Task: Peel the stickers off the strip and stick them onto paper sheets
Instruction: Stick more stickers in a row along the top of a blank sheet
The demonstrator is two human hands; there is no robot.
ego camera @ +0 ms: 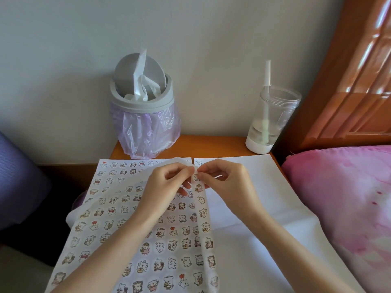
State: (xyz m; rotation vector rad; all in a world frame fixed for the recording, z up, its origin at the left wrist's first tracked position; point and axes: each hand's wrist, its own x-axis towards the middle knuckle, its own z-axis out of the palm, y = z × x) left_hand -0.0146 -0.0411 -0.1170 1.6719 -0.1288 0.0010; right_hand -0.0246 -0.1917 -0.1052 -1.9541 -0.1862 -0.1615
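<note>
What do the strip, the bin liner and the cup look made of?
The strip: thin paper, seemingly, finish unclear; it bends limply where held. The bin liner: thin lilac plastic film, wrinkled and translucent. The cup: clear rigid plastic, perhaps glass; see-through wall, opaque white base.

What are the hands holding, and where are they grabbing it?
Both hands pinch the sticker strip at its top end. The left hand and the right hand grip it with their fingertips, side by side. Whether a sticker is lifting cannot be told.
</note>
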